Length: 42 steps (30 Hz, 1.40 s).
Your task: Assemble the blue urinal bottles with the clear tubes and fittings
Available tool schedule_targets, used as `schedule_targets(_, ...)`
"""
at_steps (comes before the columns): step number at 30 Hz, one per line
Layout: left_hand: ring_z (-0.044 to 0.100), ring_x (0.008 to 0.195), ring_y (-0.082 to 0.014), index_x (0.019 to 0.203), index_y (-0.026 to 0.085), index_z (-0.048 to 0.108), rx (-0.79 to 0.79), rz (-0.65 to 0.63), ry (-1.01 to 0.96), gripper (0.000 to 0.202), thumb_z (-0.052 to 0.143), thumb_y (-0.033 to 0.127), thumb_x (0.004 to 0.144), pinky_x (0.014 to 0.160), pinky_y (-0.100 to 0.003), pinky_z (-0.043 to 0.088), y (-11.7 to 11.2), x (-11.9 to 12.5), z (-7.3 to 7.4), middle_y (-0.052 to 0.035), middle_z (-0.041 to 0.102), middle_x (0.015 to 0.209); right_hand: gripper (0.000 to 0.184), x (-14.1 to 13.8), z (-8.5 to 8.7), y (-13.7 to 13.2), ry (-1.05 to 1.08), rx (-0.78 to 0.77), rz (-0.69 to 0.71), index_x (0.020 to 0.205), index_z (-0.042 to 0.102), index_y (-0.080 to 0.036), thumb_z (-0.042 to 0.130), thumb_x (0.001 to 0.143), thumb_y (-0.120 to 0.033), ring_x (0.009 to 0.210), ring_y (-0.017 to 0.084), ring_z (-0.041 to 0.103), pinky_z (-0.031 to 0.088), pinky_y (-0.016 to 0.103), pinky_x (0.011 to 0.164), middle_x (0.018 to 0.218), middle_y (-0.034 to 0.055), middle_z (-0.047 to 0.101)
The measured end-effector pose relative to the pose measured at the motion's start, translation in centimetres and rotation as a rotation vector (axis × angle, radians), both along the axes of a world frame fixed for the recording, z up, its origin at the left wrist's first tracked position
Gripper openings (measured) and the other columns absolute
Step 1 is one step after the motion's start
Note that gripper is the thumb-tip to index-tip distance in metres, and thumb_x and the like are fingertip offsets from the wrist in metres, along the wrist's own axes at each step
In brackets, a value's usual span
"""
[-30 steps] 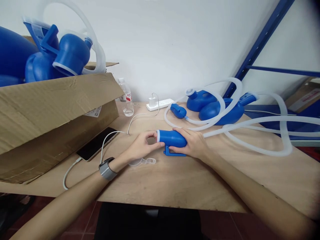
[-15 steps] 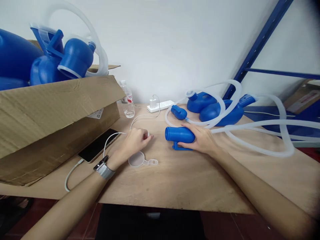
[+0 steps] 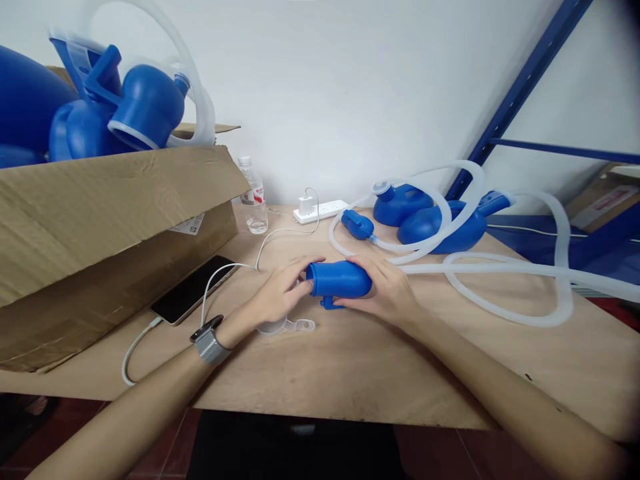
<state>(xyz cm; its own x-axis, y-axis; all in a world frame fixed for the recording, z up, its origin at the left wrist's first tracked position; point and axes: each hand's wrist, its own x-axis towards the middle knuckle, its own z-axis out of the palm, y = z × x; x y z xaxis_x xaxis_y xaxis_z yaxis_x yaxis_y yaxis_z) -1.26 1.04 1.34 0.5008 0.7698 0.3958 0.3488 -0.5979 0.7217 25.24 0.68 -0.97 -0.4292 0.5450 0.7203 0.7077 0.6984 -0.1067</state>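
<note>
Fingers of the right hand (image 3: 387, 288) clamp the rounded end of a blue piece (image 3: 343, 279) over the wooden surface (image 3: 350, 373); those of the left hand (image 3: 280, 291) stand apart at its open rim (whether they grip it, I cannot tell). Beside them a pale hose (image 3: 500, 268) runs rightward; farther back rest two blue bottles (image 3: 400, 207), and a white power strip (image 3: 325, 211) sits near the wall (image 3: 350, 100).

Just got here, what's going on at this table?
A person's right hand holds a blue plastic piece by its rounded end, while the left hand is at its open end; whether it grips the rim is hard to tell. A translucent tube runs off rightward from behind the right hand. A clear lid lies on the table by the left wrist, and more blue parts fill the cardboard box.
</note>
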Motion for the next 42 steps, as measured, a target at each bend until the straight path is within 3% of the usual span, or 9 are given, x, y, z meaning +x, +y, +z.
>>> schedule_targets(4,0.072,0.099,-0.0278,0.136,0.02,0.067,-0.197,-0.03,-0.093,0.056,0.037,0.055,0.104,0.088,-0.039,0.056,-0.2,0.0,0.3,-0.0106,0.073,0.13,0.079,0.0,0.1,-0.1,-0.014,-0.019,0.013,0.146,0.057,-0.024,0.076,0.083,-0.069,0.115,0.039,0.07,0.057,0.055,0.1,0.132,0.0165,0.072)
schedule_targets(9,0.073,0.098,-0.0264,0.127,0.018,0.071,-0.226,0.099,-0.104,0.059,0.078,0.054,0.081,0.082,-0.035,0.058,-0.1,1.0,0.1,-0.012,0.075,0.125,0.075,0.4,0.3,0.2,-0.053,0.046,0.117,0.15,0.051,-0.024,0.075,0.088,-0.06,0.125,0.038,0.061,0.052,0.058,0.106,0.136,0.0185,0.065)
schedule_targets(11,0.074,0.086,-0.0241,0.121,0.015,0.072,-0.315,0.145,-0.182,0.059,0.081,0.054,0.077,0.074,-0.034,0.06,0.2,1.2,0.2,-0.0119,0.078,0.113,0.056,0.7,0.5,0.0,0.002,0.09,0.122,0.138,0.061,-0.025,0.074,0.091,-0.053,0.121,0.036,0.061,0.052,0.058,0.103,0.129,0.0171,0.066)
schedule_targets(14,0.07,0.064,-0.0188,0.115,0.013,0.072,-0.472,0.206,-0.357,0.06,0.081,0.057,0.076,0.059,-0.03,0.057,0.6,1.1,0.7,-0.0072,0.077,0.088,0.018,0.8,1.0,-0.6,0.051,0.021,0.187,0.101,0.071,-0.027,0.064,0.098,-0.043,0.09,0.027,0.067,0.056,0.048,0.085,0.094,0.0084,0.071)
schedule_targets(18,0.069,0.061,-0.0171,0.101,0.013,0.073,-0.505,0.243,-0.487,0.052,0.081,0.058,0.076,0.061,-0.03,0.06,0.8,0.8,1.3,-0.005,0.076,0.083,0.044,0.2,1.1,-0.8,0.266,-0.328,0.119,0.073,0.062,-0.024,0.046,0.105,-0.05,0.063,0.019,0.058,0.051,0.036,0.064,0.066,0.0028,0.062)
schedule_targets(23,0.07,0.062,-0.0182,0.099,0.014,0.075,-0.489,0.213,-0.502,0.052,0.084,0.058,0.073,0.059,-0.03,0.061,0.6,0.9,1.4,-0.0044,0.077,0.083,0.056,-0.8,0.4,0.5,0.787,-0.825,0.19,0.085,0.06,-0.023,0.05,0.093,-0.077,0.064,0.018,0.064,0.046,0.028,0.048,0.079,0.004,0.067)
schedule_targets(30,0.074,0.068,-0.0196,0.109,0.01,0.075,-0.492,0.221,-0.532,0.059,0.087,0.054,0.071,0.065,-0.032,0.064,0.3,1.2,1.5,-0.008,0.08,0.093,0.051,-1.0,0.9,0.1,0.903,-0.887,0.331,0.079,0.061,-0.022,0.063,0.087,-0.072,0.054,0.015,0.057,0.043,0.026,0.046,0.069,0.0009,0.062)
schedule_targets(36,0.076,0.074,-0.023,0.114,0.013,0.074,-0.499,0.252,-0.486,0.061,0.088,0.052,0.069,0.069,-0.035,0.065,0.4,1.2,1.1,-0.0065,0.08,0.089,0.054,-1.5,0.8,0.4,1.072,-1.037,0.261,0.076,0.057,-0.022,0.073,0.08,-0.073,0.051,0.012,0.055,0.036,0.023,0.041,0.066,-0.0017,0.058)
schedule_targets(42,0.076,0.074,-0.0217,0.113,0.013,0.073,-0.52,0.27,-0.512,0.06,0.089,0.05,0.068,0.07,-0.033,0.064,0.2,1.7,1.2,-0.0059,0.08,0.092,0.052,-2.0,1.0,0.3,1.209,-1.035,0.276,0.071,0.061,-0.021,0.083,0.073,-0.067,0.05,0.01,0.048,0.035,0.022,0.042,0.061,-0.0025,0.057)
